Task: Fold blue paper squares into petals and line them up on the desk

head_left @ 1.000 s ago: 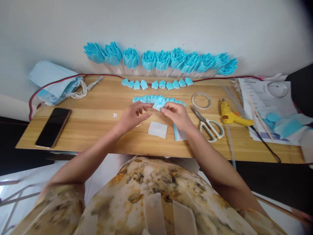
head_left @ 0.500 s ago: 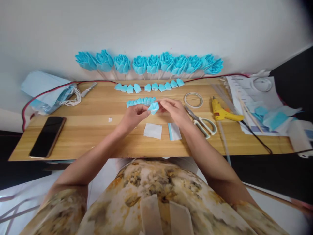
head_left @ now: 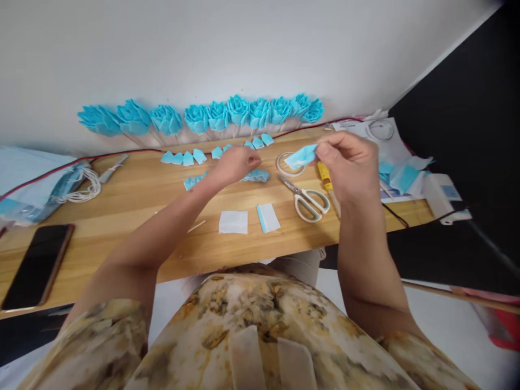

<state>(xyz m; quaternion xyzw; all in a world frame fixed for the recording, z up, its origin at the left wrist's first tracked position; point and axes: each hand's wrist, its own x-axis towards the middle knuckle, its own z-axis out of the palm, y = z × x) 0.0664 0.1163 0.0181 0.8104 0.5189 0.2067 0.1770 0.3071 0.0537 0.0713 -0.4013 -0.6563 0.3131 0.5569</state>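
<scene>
My right hand is raised above the wooden table and pinches a folded blue petal piece between thumb and fingers. My left hand reaches forward with fingers curled over the near row of folded blue petals; what its fingertips grip is hidden. A second row of blue petals lies farther back. Finished blue flowers lean against the white wall.
White-handled scissors, a tape ring and a yellow glue gun lie at the right. Two small cut pieces lie near the front edge. A phone and a stack of masks are at the left. Papers and scraps are far right.
My right hand lifted a blue petal piece up and to the right, away from the left hand. My left hand moved forward to the petal row. The camera swung right.
</scene>
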